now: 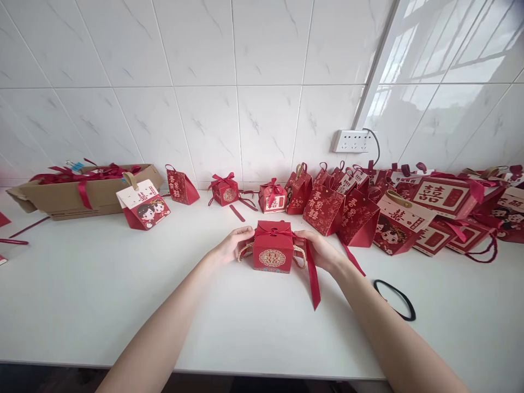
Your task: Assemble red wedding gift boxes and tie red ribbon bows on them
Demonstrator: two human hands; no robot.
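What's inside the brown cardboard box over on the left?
Dark red ribbons fill the top of the cardboard box, one hanging over its front. Whatever lies beneath those ribbons is covered and can't be seen.

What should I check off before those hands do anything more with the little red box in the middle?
1. Red gift box upright on the white table: ok.
2. Left hand and right hand at opposite sides of it: ok.
3. Firm grip on both sides: cannot tell; some fingers are hidden.
4. Top flaps folded together: ok, as far as this view shows.
5. Red ribbon tied in a bow: not ok; it trails loose beside the right hand.
6. Something inside the box: cannot tell, since the walls and flaps hide it.
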